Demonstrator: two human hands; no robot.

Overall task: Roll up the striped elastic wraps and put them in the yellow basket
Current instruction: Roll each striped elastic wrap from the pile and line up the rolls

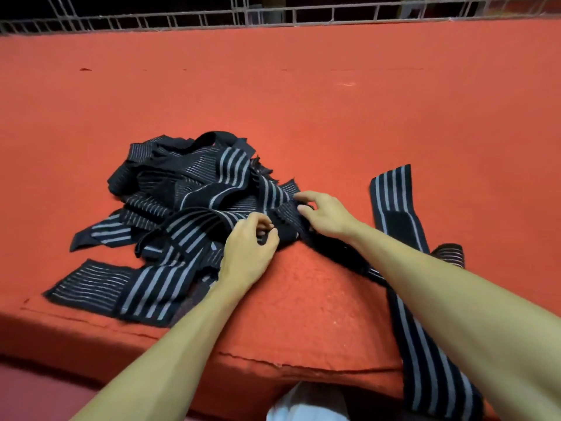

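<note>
Both bare forearms rise from the bottom edge and converge near the middle of the frame. The left hand, its back to the camera, curls its fingers against the thumb; whether they pinch anything cannot be told. Just to its right, the right hand stretches its forefinger leftward, the other fingers curled and gripping a striped wrap.

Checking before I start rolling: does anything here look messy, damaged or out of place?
Yes. The striped wraps lie in a tangled heap, none rolled. One long wrap trails over the front edge of the red felt cover, which looks split along that edge.
</note>
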